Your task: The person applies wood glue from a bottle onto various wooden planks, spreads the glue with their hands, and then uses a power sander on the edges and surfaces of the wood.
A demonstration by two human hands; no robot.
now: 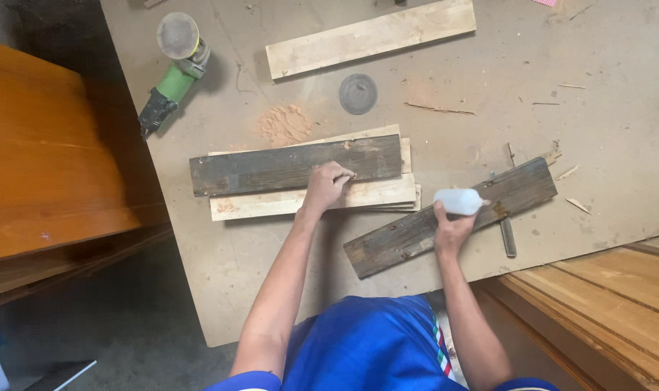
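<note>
Left hand (pixel 328 185): fingers rest on the board pile (pixel 300 174).
Right hand (pixel 451 230): fingers wrap the bottle (pixel 458 201), over the slanted board (pixel 452 215).
Beyond the left fingers: sawdust heap (pixel 284 123), round disc (pixel 358 94), long plank (pixel 371 38).
Far left: grinder (pixel 174 69).

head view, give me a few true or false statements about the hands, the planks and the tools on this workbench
1. The right hand holds a white squeeze bottle over a dark weathered plank. True.
2. The left hand grips the angle grinder. False: it rests on the stacked planks; the green angle grinder lies untouched at the bench's far left.
3. A pile of sawdust lies beyond the stacked planks. True.
4. The round grey disc sits on top of the pale plank. False: it lies on the bare bench, just below the pale plank.
5. The white squeeze bottle stands upright on the bench. False: it is held sideways in the right hand.
</note>
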